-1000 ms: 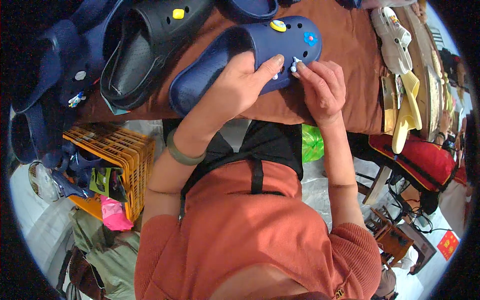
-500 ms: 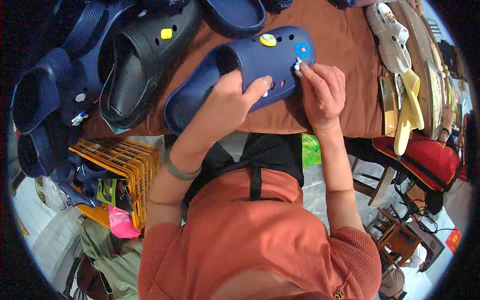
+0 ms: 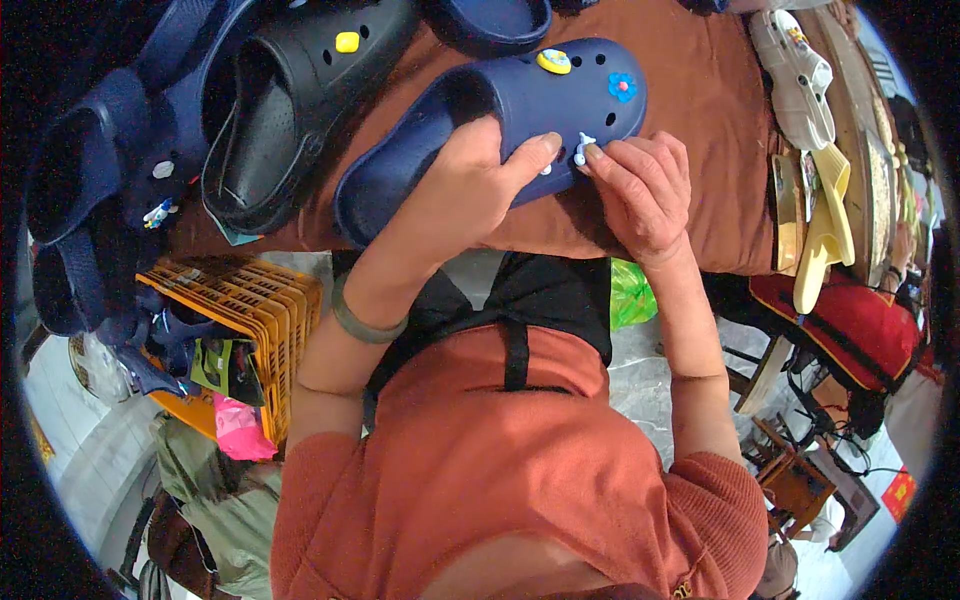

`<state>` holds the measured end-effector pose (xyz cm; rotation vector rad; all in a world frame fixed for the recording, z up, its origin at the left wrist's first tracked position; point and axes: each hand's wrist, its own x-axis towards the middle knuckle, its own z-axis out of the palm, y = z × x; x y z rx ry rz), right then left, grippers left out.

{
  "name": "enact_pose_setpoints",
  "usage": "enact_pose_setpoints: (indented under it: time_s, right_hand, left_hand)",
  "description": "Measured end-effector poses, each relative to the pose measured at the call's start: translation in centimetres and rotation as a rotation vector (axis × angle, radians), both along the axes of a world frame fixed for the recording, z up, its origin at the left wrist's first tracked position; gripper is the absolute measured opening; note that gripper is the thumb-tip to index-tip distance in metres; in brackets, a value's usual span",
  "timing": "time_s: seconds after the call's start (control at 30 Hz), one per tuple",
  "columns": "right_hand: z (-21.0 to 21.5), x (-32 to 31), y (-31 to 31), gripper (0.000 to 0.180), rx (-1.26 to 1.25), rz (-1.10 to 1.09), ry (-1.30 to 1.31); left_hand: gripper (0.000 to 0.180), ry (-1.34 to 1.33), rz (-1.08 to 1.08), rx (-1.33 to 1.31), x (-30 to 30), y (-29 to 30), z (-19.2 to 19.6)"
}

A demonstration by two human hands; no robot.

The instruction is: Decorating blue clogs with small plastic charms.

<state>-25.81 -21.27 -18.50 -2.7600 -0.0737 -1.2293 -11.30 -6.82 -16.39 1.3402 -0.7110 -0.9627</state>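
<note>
Head view: the blue clog [image 3: 525, 95] lies at the near edge of the counter [image 3: 700, 110], its toe pointing up and to the right. The left hand [image 3: 480, 180] clasps its near side, thumb on the upper and fingers hidden, so their grip cannot be fully told. The right hand [image 3: 642, 195] pinches a white charm [image 3: 582, 152] between thumb and fingertips against the near side of the toe; whether its stem sits in a hole cannot be told. A small white bit [image 3: 545, 169] shows just beside the left thumb. On the upper are a yellow charm [image 3: 553, 61] and, nearer the tip, a blue flower [image 3: 621, 87]. A black clog [image 3: 275, 120] lies to the left, a white clog [image 3: 790, 85] well apart to the right. Below the counter's left end stands an orange crate [image 3: 287, 325].
</note>
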Motion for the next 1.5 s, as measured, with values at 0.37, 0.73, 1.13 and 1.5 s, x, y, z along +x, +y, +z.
enact_pose_setpoints:
  time_s: [0.37, 0.73, 1.13, 1.5]
  right_hand:
    - [0.9, -0.9, 3.2, 0.034, -0.106, -0.242, 0.191]
    - [2.0, -1.1, 3.6, 0.028, -0.042, -0.247, 0.352]
    - [3.4, 0.0, 3.9, 0.027, -0.030, -0.186, 0.335]
    - [3.6, 4.1, -7.5, 0.020, 0.834, -0.168, 0.157]
  left_hand:
    - [0.025, -0.865, -0.035, -0.025, 0.4, 0.5, 0.1]
    - [0.026, -0.323, -0.007, 0.039, -0.1, 0.0, 0.6]
    - [0.028, -0.449, 0.006, 0.085, -0.1, -0.4, -1.0]
    - [0.035, -0.459, -0.027, 0.113, -0.4, 0.6, 0.8]
